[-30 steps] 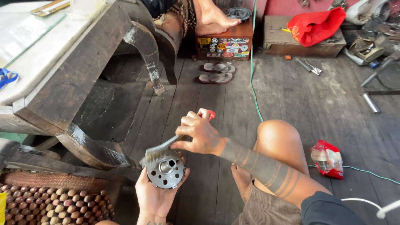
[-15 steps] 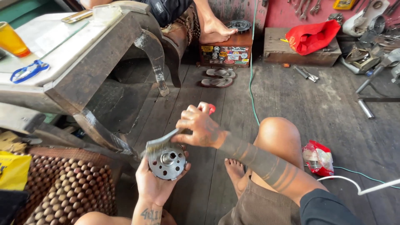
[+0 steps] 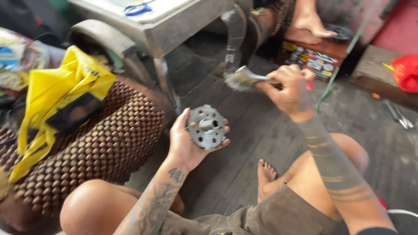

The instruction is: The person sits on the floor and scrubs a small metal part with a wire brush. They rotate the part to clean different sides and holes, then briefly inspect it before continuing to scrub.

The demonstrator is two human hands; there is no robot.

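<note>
Left hand (image 3: 187,143) cups a round grey metal hub (image 3: 207,126), holes drilled round its face, stubby shaft in the middle. Right hand (image 3: 289,89) grips a wire brush (image 3: 239,79), now lifted up off the hub instead of scrubbing it. Left of the hub: brown beaded seat mat (image 3: 104,148).

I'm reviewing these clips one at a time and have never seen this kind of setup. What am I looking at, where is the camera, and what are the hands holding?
There is no machine here: a person sits on a dark plank floor, and the one camera on their head looks down at their hands. The left hand holds up a round grey metal part with holes. The right hand grips a brush, lifted clear of the part. At left lies a brown beaded mat with a yellow bag on it. Another person's foot rests on a box beyond.
</note>
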